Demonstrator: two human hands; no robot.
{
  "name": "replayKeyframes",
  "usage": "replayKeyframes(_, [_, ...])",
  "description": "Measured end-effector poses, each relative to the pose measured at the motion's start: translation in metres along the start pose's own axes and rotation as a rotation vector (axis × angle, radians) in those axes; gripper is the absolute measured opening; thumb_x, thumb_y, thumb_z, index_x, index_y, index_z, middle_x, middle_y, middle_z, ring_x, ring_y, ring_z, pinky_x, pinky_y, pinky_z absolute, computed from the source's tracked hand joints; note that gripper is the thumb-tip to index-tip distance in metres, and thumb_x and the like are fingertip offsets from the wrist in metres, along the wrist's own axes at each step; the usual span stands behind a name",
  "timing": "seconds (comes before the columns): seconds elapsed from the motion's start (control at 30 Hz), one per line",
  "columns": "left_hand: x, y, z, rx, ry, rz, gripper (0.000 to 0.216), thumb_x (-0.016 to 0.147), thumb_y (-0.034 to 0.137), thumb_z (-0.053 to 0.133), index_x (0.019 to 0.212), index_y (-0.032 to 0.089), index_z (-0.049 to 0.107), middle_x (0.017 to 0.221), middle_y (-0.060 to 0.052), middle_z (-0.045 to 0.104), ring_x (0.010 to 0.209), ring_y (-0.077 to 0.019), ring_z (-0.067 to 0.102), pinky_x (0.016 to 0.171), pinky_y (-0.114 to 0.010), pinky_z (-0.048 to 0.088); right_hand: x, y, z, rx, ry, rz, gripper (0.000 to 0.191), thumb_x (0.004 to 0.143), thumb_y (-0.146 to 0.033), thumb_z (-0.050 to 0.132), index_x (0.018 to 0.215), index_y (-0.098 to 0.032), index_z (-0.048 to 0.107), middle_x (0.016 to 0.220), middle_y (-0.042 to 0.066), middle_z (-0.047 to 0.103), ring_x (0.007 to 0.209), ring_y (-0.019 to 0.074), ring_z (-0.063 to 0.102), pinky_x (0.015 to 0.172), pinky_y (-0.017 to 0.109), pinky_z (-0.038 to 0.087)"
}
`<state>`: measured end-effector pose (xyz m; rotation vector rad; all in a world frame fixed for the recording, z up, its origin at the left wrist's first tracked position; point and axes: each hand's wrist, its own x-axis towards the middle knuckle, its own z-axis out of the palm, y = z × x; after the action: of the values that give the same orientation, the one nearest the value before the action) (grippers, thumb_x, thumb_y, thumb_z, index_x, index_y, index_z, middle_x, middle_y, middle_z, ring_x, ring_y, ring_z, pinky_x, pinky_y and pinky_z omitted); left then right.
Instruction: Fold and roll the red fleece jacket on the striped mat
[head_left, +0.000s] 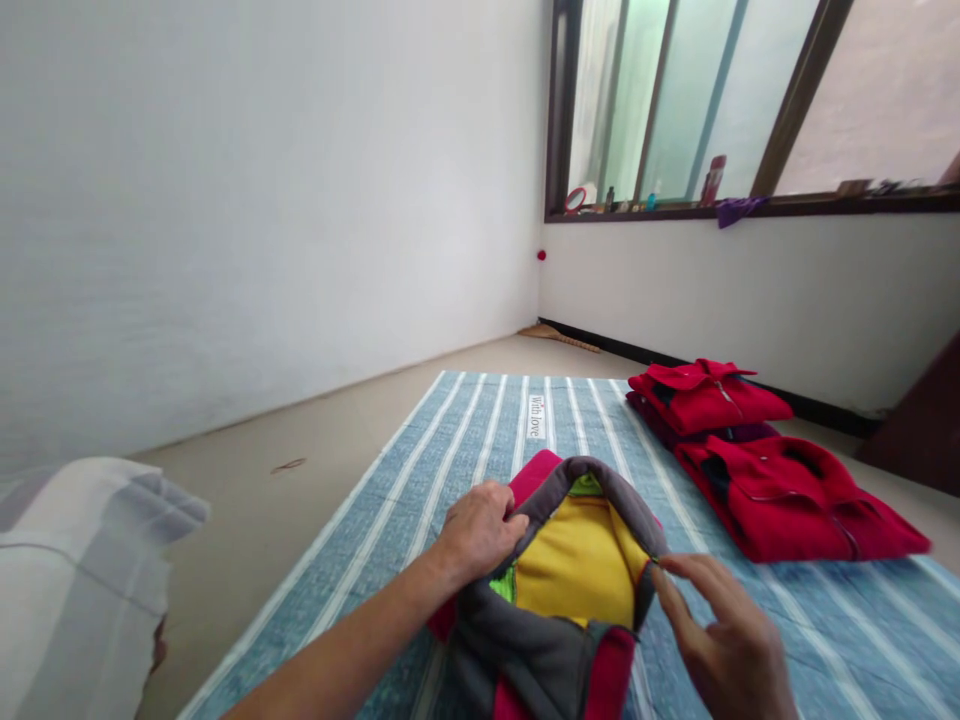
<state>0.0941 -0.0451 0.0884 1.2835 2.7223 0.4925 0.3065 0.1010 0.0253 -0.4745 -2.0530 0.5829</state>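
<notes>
Left hand (480, 530) closed in a loose fist on the grey collar edge of a garment (570, 590), fingers curled over the rim at the collar's left side. Right hand (724, 630) partly open: thumb and forefinger pinch the right edge of the same collar at the zip line, the other fingers spread and lifted off the cloth. Garment: grey outer collar, yellow lining exposed between the two hands, a strip of bright green at the inner seam, pink-red body showing above the collar and below it. It lies at the near middle of a blue striped mat (420, 470), its lower part cut off by the bottom edge of the view. Mat's left edge runs diagonally from near left to far centre; bare beige floor (315, 440) lies beyond it up to the white wall (225, 200), with open room on that side. A white label on the mat sits just past the garment, toward the far edge. To the right, well apart from the hands, a stack of folded red garments (705, 395) and a second red garment (795, 495) lie along the mat's right side, touching each other. Pale bundled cloth (82, 570) sits at the near left, off the mat. Window sill (750, 208) at the far right carries small items, too small to tell.
</notes>
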Motion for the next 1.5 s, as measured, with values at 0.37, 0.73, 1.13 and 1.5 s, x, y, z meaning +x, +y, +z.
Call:
replayKeyframes(0.37, [0.0, -0.002, -0.029, -0.228, -0.306, -0.014, 0.022, 0.061, 0.039, 0.062, 0.06, 0.019, 0.054, 0.057, 0.003, 0.05, 0.056, -0.0153, 0.05, 0.048, -0.024, 0.03, 0.024, -0.009, 0.023, 0.281, -0.038, 0.144, 0.029, 0.078, -0.036, 0.064, 0.101, -0.018, 0.066, 0.089, 0.007, 0.07, 0.076, 0.0195, 0.066, 0.071, 0.031, 0.054])
replayKeyframes(0.73, [0.015, -0.043, 0.005, -0.436, -0.184, -0.185, 0.02, 0.055, 0.036, 0.06, 0.061, 0.018, 0.052, 0.056, 0.006, 0.049, 0.057, -0.0137, 0.048, 0.05, -0.022, 0.03, 0.058, -0.005, 0.05, 0.566, -0.48, 0.298, 0.031, 0.084, -0.044, 0.053, 0.1, -0.019, 0.062, 0.065, -0.001, 0.061, 0.058, 0.0139, 0.055, 0.054, 0.025, 0.042])
replayKeyframes(1.13, [0.004, -0.042, -0.009, -0.104, -0.171, -0.242, 0.05, 0.067, 0.054, 0.058, 0.096, 0.015, 0.064, 0.095, -0.01, 0.067, 0.088, -0.0254, 0.06, 0.067, -0.028, 0.041, 0.09, 0.014, 0.022, -0.12, -0.442, 0.361, 0.036, 0.074, -0.057, 0.059, 0.067, -0.022, 0.064, 0.059, 0.001, 0.06, 0.058, 0.0173, 0.055, 0.055, 0.028, 0.036])
replayKeyframes(1.5, [-0.004, -0.063, 0.023, -0.673, -0.315, -0.381, 0.052, 0.064, 0.062, 0.062, 0.078, 0.012, 0.065, 0.073, -0.004, 0.066, 0.071, -0.0206, 0.06, 0.058, -0.027, 0.041, 0.106, 0.045, 0.052, 0.802, -1.057, 0.587, 0.049, 0.061, -0.044, 0.075, 0.099, -0.013, 0.066, 0.091, 0.005, 0.072, 0.082, 0.0215, 0.066, 0.075, 0.032, 0.05])
